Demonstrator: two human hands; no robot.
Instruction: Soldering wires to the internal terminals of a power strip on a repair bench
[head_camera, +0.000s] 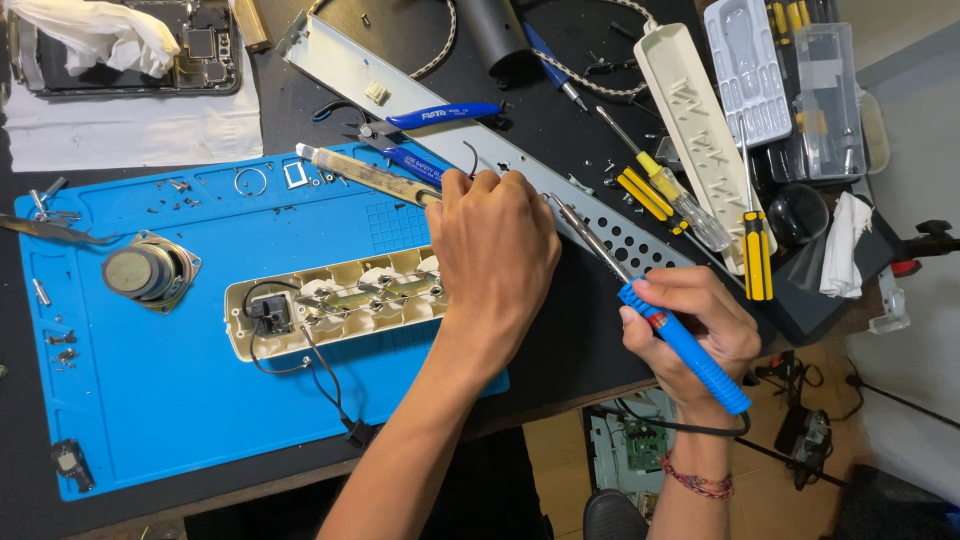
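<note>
- The opened power strip (330, 305) is lying on the work mat (150, 400), with the loudspeaker (148, 270) sitting to its left.
- The left hand (495, 250) is resting over the strip's right end.
- The right hand (690, 330) is holding the soldering iron (680, 340) to the right, off the mat.
- The metal rail (470, 130) is lying behind both hands.

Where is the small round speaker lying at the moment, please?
In the head view, the round speaker lies on the left part of the blue mat, just left of the opened power strip.
</note>
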